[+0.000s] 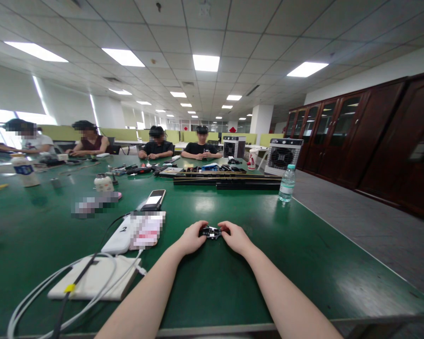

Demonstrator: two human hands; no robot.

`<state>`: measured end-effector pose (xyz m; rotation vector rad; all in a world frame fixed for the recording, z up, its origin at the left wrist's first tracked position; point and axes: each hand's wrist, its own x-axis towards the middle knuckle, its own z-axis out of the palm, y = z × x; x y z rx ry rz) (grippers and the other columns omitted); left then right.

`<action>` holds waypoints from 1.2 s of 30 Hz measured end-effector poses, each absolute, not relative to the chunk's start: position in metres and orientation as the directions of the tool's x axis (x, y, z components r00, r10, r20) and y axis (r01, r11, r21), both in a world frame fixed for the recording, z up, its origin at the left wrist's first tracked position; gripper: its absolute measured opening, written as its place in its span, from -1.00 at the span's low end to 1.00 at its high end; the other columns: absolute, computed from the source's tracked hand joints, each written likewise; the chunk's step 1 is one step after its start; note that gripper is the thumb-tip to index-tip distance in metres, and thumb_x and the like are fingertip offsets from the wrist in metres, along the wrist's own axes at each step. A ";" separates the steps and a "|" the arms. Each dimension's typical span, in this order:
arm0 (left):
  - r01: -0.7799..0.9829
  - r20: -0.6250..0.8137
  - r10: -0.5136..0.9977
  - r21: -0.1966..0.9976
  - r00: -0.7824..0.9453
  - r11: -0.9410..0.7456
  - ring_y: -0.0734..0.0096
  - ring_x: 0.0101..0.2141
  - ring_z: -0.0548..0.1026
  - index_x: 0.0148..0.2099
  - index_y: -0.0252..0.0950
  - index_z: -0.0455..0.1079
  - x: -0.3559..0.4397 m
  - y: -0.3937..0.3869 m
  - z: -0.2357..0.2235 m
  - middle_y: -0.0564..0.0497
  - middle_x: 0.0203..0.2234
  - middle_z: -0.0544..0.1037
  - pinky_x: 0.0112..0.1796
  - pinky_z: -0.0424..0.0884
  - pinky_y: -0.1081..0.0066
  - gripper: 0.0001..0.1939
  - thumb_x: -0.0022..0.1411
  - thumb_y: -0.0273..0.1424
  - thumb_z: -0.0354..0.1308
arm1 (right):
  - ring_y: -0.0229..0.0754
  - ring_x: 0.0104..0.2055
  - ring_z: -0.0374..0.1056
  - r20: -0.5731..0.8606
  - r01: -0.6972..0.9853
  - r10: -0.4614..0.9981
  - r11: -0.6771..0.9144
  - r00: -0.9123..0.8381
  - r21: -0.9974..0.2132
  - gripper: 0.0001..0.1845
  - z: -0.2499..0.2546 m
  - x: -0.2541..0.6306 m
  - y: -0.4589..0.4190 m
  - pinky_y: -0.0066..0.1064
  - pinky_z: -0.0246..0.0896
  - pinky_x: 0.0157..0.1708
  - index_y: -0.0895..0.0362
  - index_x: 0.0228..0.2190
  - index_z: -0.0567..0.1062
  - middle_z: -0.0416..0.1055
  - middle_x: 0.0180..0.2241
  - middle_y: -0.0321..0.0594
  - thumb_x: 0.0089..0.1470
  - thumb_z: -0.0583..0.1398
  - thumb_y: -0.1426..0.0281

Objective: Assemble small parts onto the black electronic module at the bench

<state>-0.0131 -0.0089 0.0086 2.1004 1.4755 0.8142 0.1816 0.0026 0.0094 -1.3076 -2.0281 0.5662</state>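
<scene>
From here I see both bare hands meeting low over the green table (pixel 325 282), holding a small black-and-silver part (pixel 212 232) between them. It lies crosswise, its left end within the curled thumb and fingers of the left hand (pixel 193 237), its right end within those of the right hand (pixel 234 236). Both grips are closed on it, and its middle shows between the fingertips; whether it also touches the tabletop I cannot tell. The forearms come in over the near edge, which runs along the bottom of the view. To the right, green surface stretches from the right forearm out to the slanting side edge, with a water bottle (pixel 287 184) upright near that edge, farther off. Straight ahead, more tabletop lies between the hands and a row of long black bars (pixel 249 185). The left side is tighter: a dark-framed phone (pixel 153 200), a white device marked 2 (pixel 118 238) and a flat white box (pixel 88 282) with a looped white cable (pixel 31 296) over it sit left of the left hand. Across the table, people (pixel 201 143) are seated.
</scene>
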 end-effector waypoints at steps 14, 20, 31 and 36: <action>0.671 0.245 0.938 0.656 0.245 -0.347 0.25 -0.02 0.39 0.04 -0.32 0.25 -0.014 -0.006 0.003 -0.12 -0.02 0.41 0.04 0.27 0.32 -0.52 0.02 -0.53 0.06 | -0.17 -0.19 0.39 0.296 0.609 0.910 0.415 -0.291 -0.676 -0.66 0.006 0.182 0.006 -0.31 0.24 -0.10 0.10 -0.19 0.47 0.49 -0.25 -0.21 -0.04 0.08 0.52; 0.674 0.234 0.942 0.658 0.240 -0.335 0.26 -0.01 0.38 0.05 -0.31 0.26 -0.015 -0.006 0.003 -0.11 -0.02 0.42 0.05 0.26 0.31 -0.52 0.02 -0.51 0.09 | -0.16 -0.16 0.37 0.338 0.621 0.896 0.444 -0.289 -0.645 -0.67 0.009 0.181 0.004 -0.31 0.23 -0.08 0.13 -0.20 0.48 0.48 -0.22 -0.18 -0.01 0.06 0.52; 0.690 0.253 0.930 0.623 0.268 -0.368 0.24 -0.03 0.40 0.06 -0.30 0.26 -0.014 -0.006 0.004 -0.11 -0.04 0.44 0.03 0.29 0.30 -0.52 0.03 -0.44 0.10 | -0.14 -0.12 0.32 0.446 0.624 0.829 0.551 -0.337 -0.554 -0.79 0.021 0.176 -0.006 -0.28 0.17 -0.06 0.07 -0.26 0.51 0.48 -0.21 -0.21 0.02 0.16 0.37; 0.684 0.270 0.921 0.617 0.282 -0.390 0.23 -0.03 0.40 0.05 -0.32 0.27 -0.014 -0.005 0.003 -0.13 -0.05 0.44 0.03 0.28 0.29 -0.52 0.03 -0.42 0.11 | -0.12 -0.13 0.31 0.410 0.646 0.833 0.549 -0.372 -0.530 -0.75 0.019 0.174 -0.008 -0.28 0.18 -0.09 0.05 -0.25 0.50 0.46 -0.21 -0.22 -0.06 0.23 0.34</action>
